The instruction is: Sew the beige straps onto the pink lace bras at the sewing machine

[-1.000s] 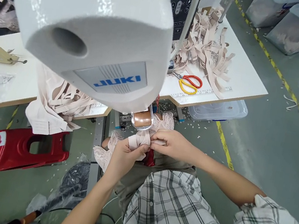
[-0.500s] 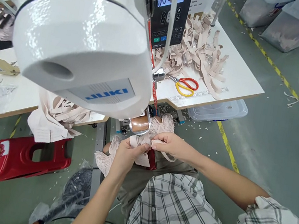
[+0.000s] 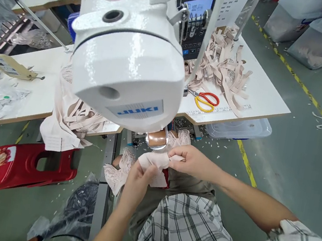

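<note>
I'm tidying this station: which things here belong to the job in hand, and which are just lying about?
Seemingly in the job:
- pale fabric, held by the left hand and right hand
- sewing machine, close by
- pale strips, similar in colour

Probably just lying about:
- scissors, unheld
- red stool

The fabric (image 3: 154,159) is pale pink, the shirt (image 3: 189,231) white plaid.

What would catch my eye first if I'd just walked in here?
Probably the big white JUKI sewing machine filling the top centre. Just below its head, the person's left fingers and right fingers hold pale pink fabric. Red-and-yellow-handled scissors lie on the white tabletop at right, and a bright red stool is on the floor at left.
</note>
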Action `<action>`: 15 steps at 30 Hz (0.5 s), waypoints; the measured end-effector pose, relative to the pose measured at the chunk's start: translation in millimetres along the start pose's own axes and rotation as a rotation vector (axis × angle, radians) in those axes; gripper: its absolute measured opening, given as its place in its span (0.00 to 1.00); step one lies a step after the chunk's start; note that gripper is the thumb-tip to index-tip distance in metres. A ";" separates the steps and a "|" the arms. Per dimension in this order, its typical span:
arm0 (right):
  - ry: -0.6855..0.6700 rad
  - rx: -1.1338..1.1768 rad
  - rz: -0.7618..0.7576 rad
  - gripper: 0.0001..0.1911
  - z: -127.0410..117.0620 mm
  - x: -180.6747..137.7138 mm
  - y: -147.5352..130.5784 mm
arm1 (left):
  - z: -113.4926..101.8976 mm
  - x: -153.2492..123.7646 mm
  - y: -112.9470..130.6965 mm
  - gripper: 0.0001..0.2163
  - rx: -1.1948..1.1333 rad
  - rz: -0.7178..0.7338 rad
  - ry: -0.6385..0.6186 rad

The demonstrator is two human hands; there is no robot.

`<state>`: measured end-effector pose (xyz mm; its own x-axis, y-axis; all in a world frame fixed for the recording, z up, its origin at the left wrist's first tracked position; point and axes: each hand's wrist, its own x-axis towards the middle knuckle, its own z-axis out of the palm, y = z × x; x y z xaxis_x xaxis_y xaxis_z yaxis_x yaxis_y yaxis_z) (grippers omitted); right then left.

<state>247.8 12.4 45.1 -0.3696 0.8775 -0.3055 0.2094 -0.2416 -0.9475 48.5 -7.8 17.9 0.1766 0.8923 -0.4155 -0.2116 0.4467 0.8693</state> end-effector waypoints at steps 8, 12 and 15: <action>-0.368 0.083 0.003 0.12 -24.0 14.9 -49.6 | 0.5 -17.1 -16.1 0.45 -0.101 0.287 -0.152; -0.220 -0.476 -0.116 0.03 -28.9 33.3 -66.8 | -19.3 2.8 7.3 0.37 0.506 0.915 -0.069; -0.106 -0.722 -0.225 0.10 -29.5 43.2 -72.3 | -34.5 25.6 25.1 0.32 1.006 1.192 -0.185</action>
<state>243.4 80.0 103.2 -0.5511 0.8201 -0.1542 0.6449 0.3013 -0.7024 14.6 28.5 19.8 0.5083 0.6319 0.5850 0.3793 -0.7742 0.5067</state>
